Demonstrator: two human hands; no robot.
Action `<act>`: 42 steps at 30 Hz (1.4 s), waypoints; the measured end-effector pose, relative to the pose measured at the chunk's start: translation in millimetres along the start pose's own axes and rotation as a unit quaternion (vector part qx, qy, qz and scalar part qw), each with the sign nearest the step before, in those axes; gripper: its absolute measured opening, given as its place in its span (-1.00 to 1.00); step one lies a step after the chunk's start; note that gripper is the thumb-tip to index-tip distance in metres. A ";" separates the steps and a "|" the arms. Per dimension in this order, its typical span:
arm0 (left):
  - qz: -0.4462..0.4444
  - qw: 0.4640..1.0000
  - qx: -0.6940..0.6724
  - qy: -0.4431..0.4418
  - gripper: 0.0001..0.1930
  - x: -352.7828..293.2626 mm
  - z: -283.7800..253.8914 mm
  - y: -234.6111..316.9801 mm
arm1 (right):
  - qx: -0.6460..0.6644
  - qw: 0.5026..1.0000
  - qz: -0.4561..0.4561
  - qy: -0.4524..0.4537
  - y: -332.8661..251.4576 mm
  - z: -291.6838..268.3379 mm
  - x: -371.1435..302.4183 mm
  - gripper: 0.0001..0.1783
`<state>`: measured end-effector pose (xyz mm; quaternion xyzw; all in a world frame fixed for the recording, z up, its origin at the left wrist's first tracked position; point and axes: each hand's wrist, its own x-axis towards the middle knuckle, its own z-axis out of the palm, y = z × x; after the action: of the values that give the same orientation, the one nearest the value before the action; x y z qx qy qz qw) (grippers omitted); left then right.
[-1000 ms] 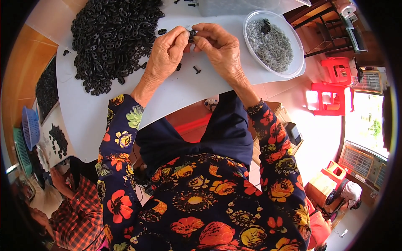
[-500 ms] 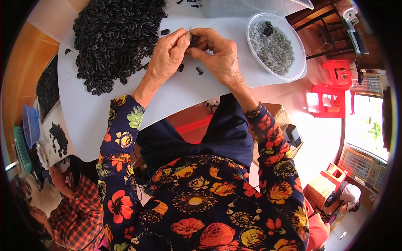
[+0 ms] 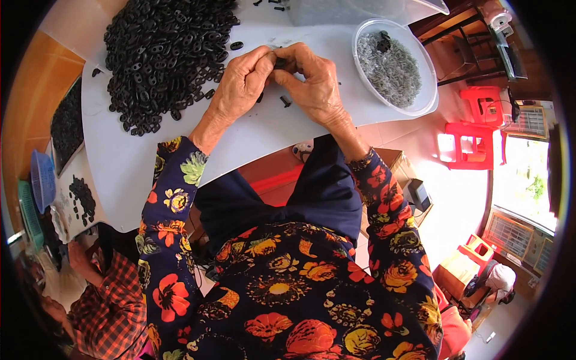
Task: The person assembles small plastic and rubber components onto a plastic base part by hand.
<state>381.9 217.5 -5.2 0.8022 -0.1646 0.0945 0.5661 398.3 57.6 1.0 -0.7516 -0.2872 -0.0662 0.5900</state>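
Observation:
Over the white table (image 3: 222, 150) my two hands meet, fingertips together around a small black plastic part (image 3: 279, 62). My left hand (image 3: 243, 81) pinches it from the left, and my right hand (image 3: 311, 81) grips it from the right. The fingers cover most of the part, so its full shape is hidden. Just below the hands lies a small black peg-like piece (image 3: 285, 101). A big heap of black oval pieces with two holes (image 3: 165, 54) spreads to the left. One loose oval piece (image 3: 236, 45) rests between the heap and my left hand.
At the right stands a round clear tub (image 3: 429, 72) of small translucent pieces. Behind is a larger clear plastic bin (image 3: 348, 12). A person in a checked shirt (image 3: 114, 306) sits at the lower left, near blue and green baskets (image 3: 43, 180). Red stools (image 3: 471, 147) stand right.
Both hands have dipped slightly nearer to me, still joined around the black part. My fingers now cover more of it. The person at the lower left has moved a hand a little.

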 end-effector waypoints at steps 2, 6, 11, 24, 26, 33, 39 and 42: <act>0.018 1.000 -0.003 0.007 -0.70 0.7 1.7 -0.5 | 0.011 1.000 -0.008 0.004 0.1 -0.4 -0.2 -0.75; -0.012 1.000 -0.008 0.006 -0.70 -0.2 2.7 2.8 | 0.008 1.000 -0.015 0.002 3.0 -1.1 -0.7 -0.74; -0.051 0.997 -0.052 -0.009 -0.72 -3.2 1.3 9.2 | -0.058 0.998 -0.030 -0.001 3.5 -1.6 -3.1 -0.75; -0.026 0.999 -0.048 -0.004 -0.67 -4.7 -2.3 6.7 | -0.029 0.999 -0.041 0.016 -3.2 -2.5 1.3 -0.81; -0.029 0.998 -0.060 -0.007 -0.67 -2.1 -2.1 10.2 | -0.008 1.000 -0.023 0.018 -4.7 -2.9 0.1 -0.80; -0.080 0.949 -0.304 0.031 -0.54 -3.4 -6.2 -5.5 | -0.141 0.968 -0.148 0.147 -65.1 -47.5 66.4 -0.84; -0.064 0.946 -0.315 0.048 -0.51 -1.2 -12.0 -12.9 | -0.263 0.941 -0.133 0.169 -90.7 -63.8 105.5 -0.74; -0.049 0.951 -0.296 0.078 -0.55 1.0 -24.5 -3.1 | -0.197 0.969 -0.134 0.069 -60.1 -44.6 64.2 -0.85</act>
<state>384.8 241.3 0.8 0.5960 -0.1010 0.0754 0.7930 431.5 47.4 93.3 -0.8015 -0.3249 -0.2516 0.4345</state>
